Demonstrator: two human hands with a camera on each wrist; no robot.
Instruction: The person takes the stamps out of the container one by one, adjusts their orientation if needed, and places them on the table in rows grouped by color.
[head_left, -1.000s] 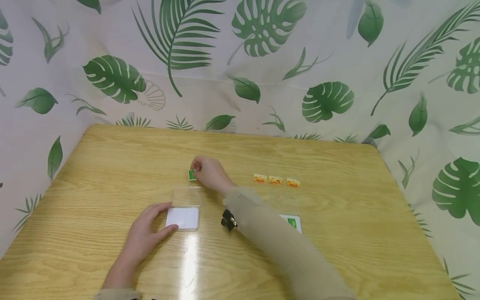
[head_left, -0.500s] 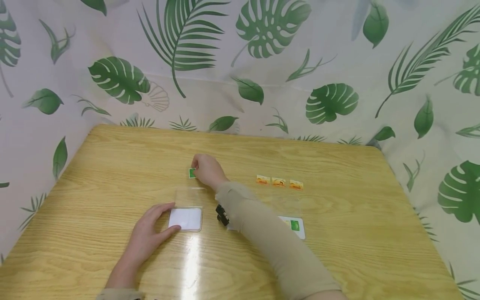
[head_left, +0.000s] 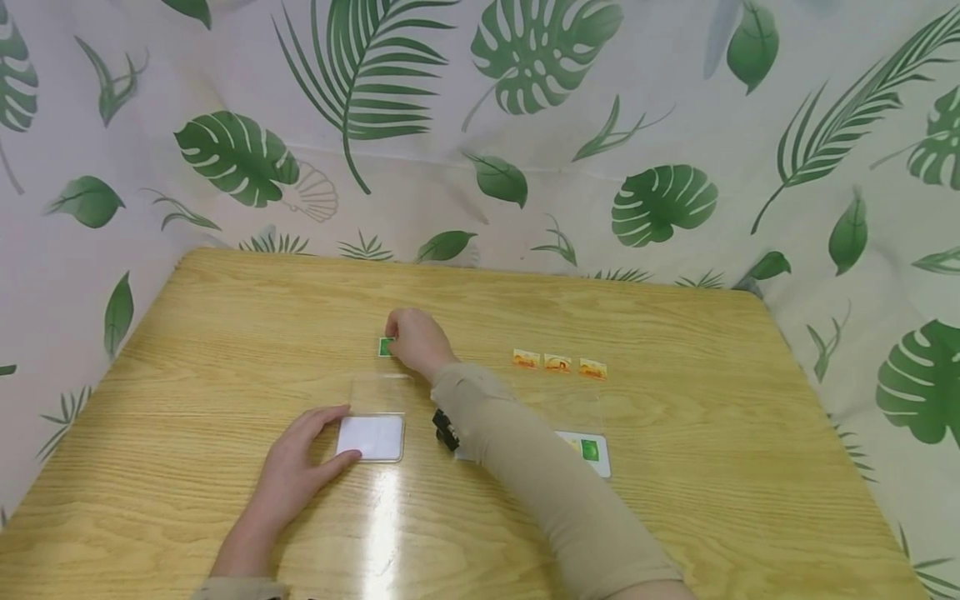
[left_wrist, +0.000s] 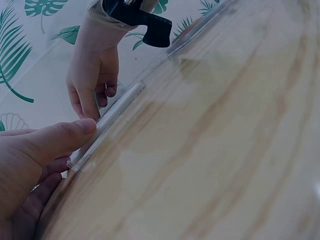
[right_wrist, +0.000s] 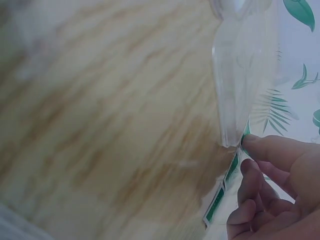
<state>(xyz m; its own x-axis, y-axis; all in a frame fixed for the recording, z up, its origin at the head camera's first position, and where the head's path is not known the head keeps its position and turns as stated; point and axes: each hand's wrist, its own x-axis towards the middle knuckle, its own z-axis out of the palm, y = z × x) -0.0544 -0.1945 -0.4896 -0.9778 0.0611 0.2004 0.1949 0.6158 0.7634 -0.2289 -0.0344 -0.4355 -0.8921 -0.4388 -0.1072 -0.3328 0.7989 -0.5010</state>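
Note:
A flat clear plastic case with a white insert lies in front of my left hand, its clear lid folded back on the table. My left thumb and fingers hold the case's left end; in the left wrist view the thumb presses its top edge. Beyond it my right hand reaches across, fingers bent down on a small green stamp with a white border. In the right wrist view a fingertip meets this stamp, and further green stamps lie beside it, hidden from the head view.
Three yellow-orange stamps lie in a row at the right. A second case, showing a green stamp and some yellow, is partly covered by my right sleeve. A leaf-patterned cloth stands behind the wooden table.
The head view has shifted slightly. My right hand and the green stamp under its fingers have moved a little away and left. My left hand stays on the case.

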